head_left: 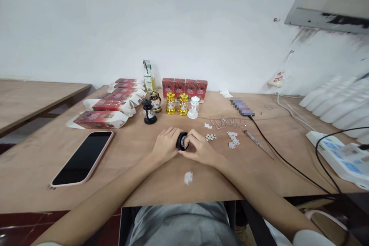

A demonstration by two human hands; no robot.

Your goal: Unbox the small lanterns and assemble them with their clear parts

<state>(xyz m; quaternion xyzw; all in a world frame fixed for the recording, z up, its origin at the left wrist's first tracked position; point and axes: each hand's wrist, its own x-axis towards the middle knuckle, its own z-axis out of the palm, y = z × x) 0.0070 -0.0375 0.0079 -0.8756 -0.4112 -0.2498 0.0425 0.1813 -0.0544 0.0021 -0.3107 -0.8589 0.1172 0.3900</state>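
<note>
My left hand (167, 144) is wrapped round a small black lantern (182, 141), which lies tipped so that its round base faces right. Fingers of my right hand (200, 147) are bent against that base, with the thumb at its lower edge; any small part between them is hidden. Just behind stand a black lantern (148, 112), a bronze-coloured one (156, 102), two gold lanterns (170, 103) and a white lantern (194, 107). To the right of my hands lie button cells (210, 137), small white plastic pieces (233, 140) and bent wire handles (227, 123).
A screwdriver (258, 144), a cabled phone (242, 108) and a power strip (337, 157) lie rightward. Leftward are a large phone (83, 158) and opened red boxes (100, 119). Upright red boxes (185, 88) and a bottle (148, 78) stand behind. A white scrap (188, 178) lies in front.
</note>
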